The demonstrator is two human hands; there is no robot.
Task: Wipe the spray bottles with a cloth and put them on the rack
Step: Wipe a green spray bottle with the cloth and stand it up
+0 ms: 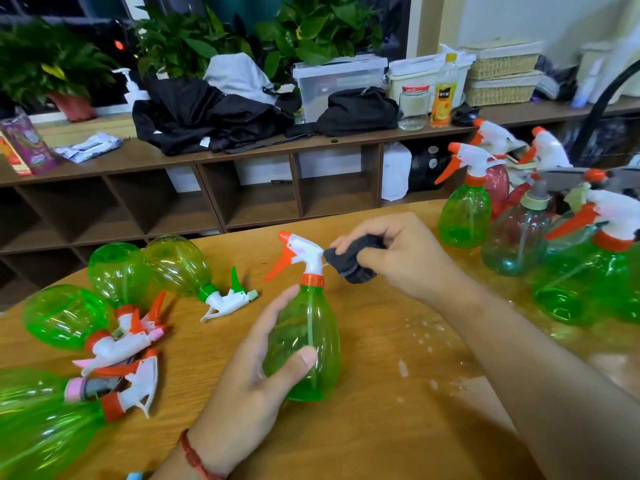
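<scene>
My left hand grips the body of a green spray bottle that stands upright above the wooden table. Its white head with orange trigger and nozzle points left. My right hand pinches a dark grey cloth against the back of that white head. Several green bottles lie on their sides at the left. More bottles stand upright at the right. No rack can be made out.
Water drops speckle the table right of the held bottle. Behind the table runs a low brown shelf unit carrying black clothes, plastic boxes, a jar and a juice bottle. Potted plants stand at the back.
</scene>
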